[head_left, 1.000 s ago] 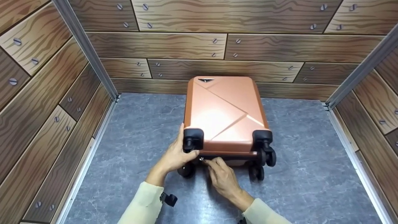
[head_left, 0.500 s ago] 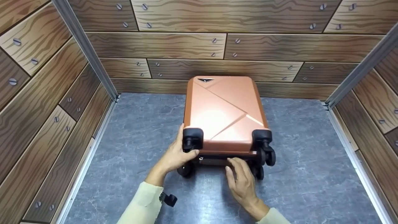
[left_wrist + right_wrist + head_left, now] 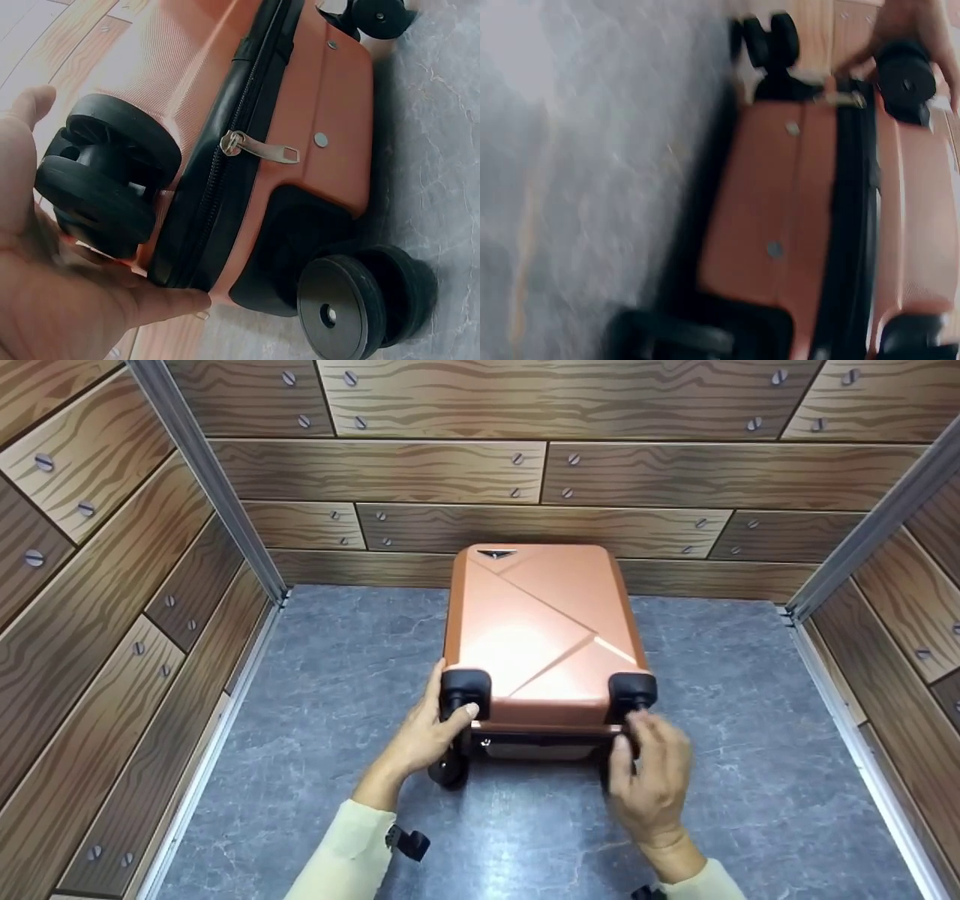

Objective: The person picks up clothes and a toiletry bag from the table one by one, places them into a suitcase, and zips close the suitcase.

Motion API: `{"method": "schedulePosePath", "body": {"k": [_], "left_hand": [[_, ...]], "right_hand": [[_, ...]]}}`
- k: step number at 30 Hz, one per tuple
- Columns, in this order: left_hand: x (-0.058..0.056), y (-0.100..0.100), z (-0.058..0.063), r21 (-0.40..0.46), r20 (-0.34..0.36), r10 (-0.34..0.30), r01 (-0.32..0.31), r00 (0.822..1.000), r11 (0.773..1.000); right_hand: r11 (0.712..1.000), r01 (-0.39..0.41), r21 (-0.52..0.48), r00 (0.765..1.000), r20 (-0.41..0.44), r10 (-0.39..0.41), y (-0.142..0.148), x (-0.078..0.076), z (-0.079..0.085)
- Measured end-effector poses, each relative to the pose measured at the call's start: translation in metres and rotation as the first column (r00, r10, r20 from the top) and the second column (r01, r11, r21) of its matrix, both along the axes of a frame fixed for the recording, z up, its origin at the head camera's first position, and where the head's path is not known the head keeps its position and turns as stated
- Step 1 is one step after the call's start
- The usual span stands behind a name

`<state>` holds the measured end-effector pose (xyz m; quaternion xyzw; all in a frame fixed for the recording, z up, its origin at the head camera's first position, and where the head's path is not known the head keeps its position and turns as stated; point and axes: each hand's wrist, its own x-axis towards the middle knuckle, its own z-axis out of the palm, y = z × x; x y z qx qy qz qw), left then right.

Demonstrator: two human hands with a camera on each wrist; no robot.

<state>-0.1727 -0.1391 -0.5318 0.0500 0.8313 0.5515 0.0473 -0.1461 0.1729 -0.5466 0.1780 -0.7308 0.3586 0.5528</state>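
Note:
An orange hard-shell suitcase [image 3: 544,615] lies flat on the floor, its wheeled end towards me. My left hand [image 3: 420,739] rests against its left corner, fingers straight along the side and thumb out by the black wheel [image 3: 105,165]. At that corner, the zipper's silver pull tab [image 3: 270,150] hangs loose beside the black zipper band [image 3: 214,187]; no finger touches it. My right hand [image 3: 654,780], blurred, is at the right corner with its fingers loosely bent, overlapping the right-hand wheels in the head view. Nothing shows in its grasp.
Grey marbled floor [image 3: 345,660] surrounds the suitcase. Wood-plank-patterned panels [image 3: 450,469] stand behind it and on both sides, with metal posts [image 3: 214,472] at the corners. A second lower wheel [image 3: 341,307] touches the floor on the left.
My right hand has left the zipper pull and moved right along the suitcase's end to the right wheels. My left thumb has shifted up slightly; the suitcase stays in place.

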Motion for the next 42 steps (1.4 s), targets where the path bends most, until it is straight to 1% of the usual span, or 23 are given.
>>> {"method": "schedulePosePath", "body": {"k": [1, 2, 3, 4, 5, 6, 7, 8, 9, 10, 11, 12, 13, 14, 17, 23, 25, 30, 33, 37, 39, 42], "left_hand": [[0.000, 0.000, -0.001, 0.001, -0.013, 0.004, -0.004, 1.000, 1.000], [0.000, 0.000, -0.001, 0.004, -0.024, 0.009, -0.009, 1.000, 1.000], [0.000, 0.000, -0.002, 0.009, -0.034, 0.013, -0.012, 0.999, 1.000], [0.000, 0.000, -0.003, 0.015, -0.044, 0.015, -0.014, 0.999, 1.000], [0.000, 0.000, -0.003, 0.021, -0.052, 0.015, -0.014, 0.999, 1.000], [0.000, 0.000, -0.004, 0.026, -0.058, 0.013, -0.012, 0.998, 1.000], [0.000, 0.000, -0.004, 0.031, -0.064, 0.009, -0.007, 0.998, 0.999], [0.000, 0.001, -0.004, 0.035, -0.067, 0.006, -0.004, 0.998, 0.999], [0.000, 0.001, -0.004, 0.038, -0.067, 0.003, -0.001, 0.998, 0.999], [0.000, 0.001, -0.004, 0.035, -0.068, 0.000, 0.003, 0.998, 0.999], [0.000, 0.002, -0.004, 0.032, -0.067, -0.004, 0.006, 0.998, 0.999], [0.000, 0.002, -0.004, 0.030, -0.067, -0.005, 0.007, 0.998, 1.000], [0.000, 0.002, -0.005, 0.028, -0.065, -0.005, 0.007, 0.998, 1.000], [0.001, 0.002, -0.005, 0.027, -0.064, -0.006, 0.008, 0.998, 1.000], [0.002, 0.003, -0.005, 0.026, -0.068, -0.005, 0.006, 0.998, 1.000], [0.007, 0.005, -0.005, 0.048, -0.092, -0.020, 0.025, 0.996, 0.999], [0.009, 0.007, -0.006, 0.060, -0.092, -0.026, 0.031, 0.995, 0.998], [0.012, 0.012, -0.009, 0.087, -0.106, -0.037, 0.046, 0.994, 0.995], [0.012, 0.016, -0.008, 0.094, -0.117, -0.051, 0.063, 0.992, 0.994], [0.013, 0.018, -0.004, 0.089, -0.116, -0.063, 0.073, 0.991, 0.993], [0.014, 0.018, -0.002, 0.072, -0.120, -0.058, 0.067, 0.991, 0.995], [0.017, 0.018, 0.001, 0.028, -0.137, -0.052, 0.057, 0.989, 0.998]], "right_hand": [[1.000, 0.022, -0.015, 0.997, 0.081, -0.021, 0.005, -0.001, 0.000], [0.999, 0.037, -0.032, 0.982, 0.184, -0.030, 0.010, -0.001, 0.000], [0.998, 0.044, -0.050, 0.954, 0.299, -0.027, 0.014, -0.001, 0.000], [0.997, 0.046, -0.070, 0.908, 0.419, -0.012, 0.019, -0.001, 0.001], [0.995, 0.043, -0.091, 0.846, 0.534, 0.012, 0.023, -0.001, 0.002], [0.993, 0.038, -0.116, 0.774, 0.632, 0.044, 0.027, -0.001, 0.004], [0.989, 0.036, -0.142, 0.698, 0.712, 0.077, 0.030, -0.001, 0.006], [0.985, 0.026, -0.170, 0.631, 0.767, 0.116, 0.032, -0.001, 0.008], [0.981, 0.014, -0.195, 0.577, 0.802, 0.151, 0.035, -0.002, 0.009], [0.976, 0.005, -0.216, 0.535, 0.826, 0.179, 0.036, -0.002, 0.011], [0.972, -0.002, -0.234, 0.501, 0.841, 0.204, 0.038, -0.003, 0.013], [0.969, -0.006, -0.249, 0.478, 0.850, 0.221, 0.039, -0.003, 0.014], [0.966, -0.008, -0.260, 0.466, 0.854, 0.233, 0.039, -0.004, 0.015], [0.963, -0.011, -0.270, 0.460, 0.854, 0.245, 0.040, -0.005, 0.015], [0.958, -0.023, -0.285, 0.449, 0.853, 0.265, 0.041, -0.007, 0.016], [0.944, -0.031, -0.330, 0.447, 0.840, 0.308, 0.049, -0.019, 0.019], [0.934, -0.032, -0.357, 0.444, 0.832, 0.333, 0.053, -0.024, 0.021], [0.894, -0.056, -0.445, 0.420, 0.802, 0.425, 0.063, -0.040, 0.022], [0.885, -0.050, -0.463, 0.413, 0.797, 0.441, 0.069, -0.049, 0.022], [0.889, -0.044, -0.455, 0.409, 0.804, 0.431, 0.072, -0.055, 0.023], [0.891, -0.047, -0.452, 0.407, 0.806, 0.430, 0.072, -0.057, 0.024], [0.878, -0.046, -0.476, 0.401, 0.796, 0.453, 0.073, -0.059, 0.024]]}}
